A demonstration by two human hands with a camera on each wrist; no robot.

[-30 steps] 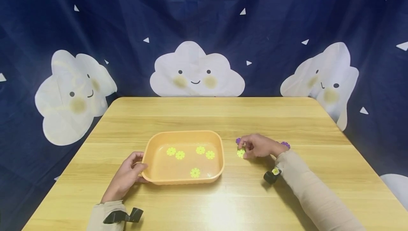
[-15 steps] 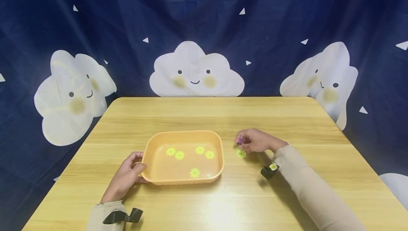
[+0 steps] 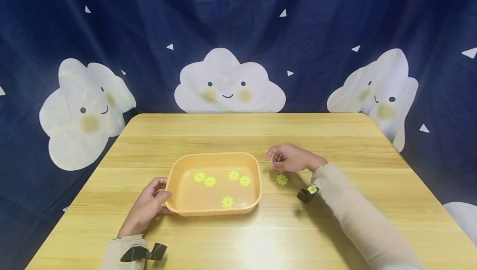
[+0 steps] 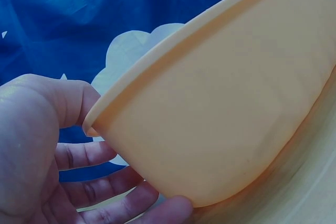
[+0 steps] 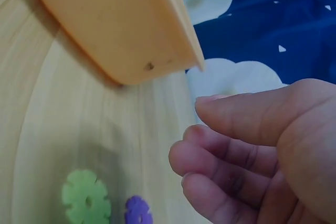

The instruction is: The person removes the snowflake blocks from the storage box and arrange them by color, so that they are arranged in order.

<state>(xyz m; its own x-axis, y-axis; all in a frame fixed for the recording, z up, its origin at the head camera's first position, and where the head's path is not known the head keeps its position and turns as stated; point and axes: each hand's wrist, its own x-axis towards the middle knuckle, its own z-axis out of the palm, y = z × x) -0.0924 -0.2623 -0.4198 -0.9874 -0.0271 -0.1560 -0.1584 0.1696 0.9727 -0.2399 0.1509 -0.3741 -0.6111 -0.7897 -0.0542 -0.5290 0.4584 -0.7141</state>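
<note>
An orange plastic basin (image 3: pixel 201 203) stands on the table with several yellow-green snowflake building discs (image 3: pixel 227 202) on its floor. My left hand (image 3: pixel 147 206) grips its left end, thumb over the rim and fingers against the outer wall (image 4: pixel 210 108). Beyond the basin's right side my right hand (image 3: pixel 292 157) hovers over the table, fingers loosely curved. In the right wrist view a gap shows between thumb and fingers, with nothing held. Under this hand lie a yellow-green disc (image 3: pixel 282 179) and a purple disc (image 5: pixel 138 211), the purple one mostly hidden in the head view.
A wooden table (image 3: pixel 208 133) reaches back to a dark blue curtain (image 3: pixel 316 21) printed with white clouds. Black straps (image 3: pixel 143 253) sit around both sleeved wrists. The right forearm covers part of the table's right side.
My right hand has lifted and shifted slightly left and away, from around the purple disc to above the table. The left hand and the basin have stayed put.
</note>
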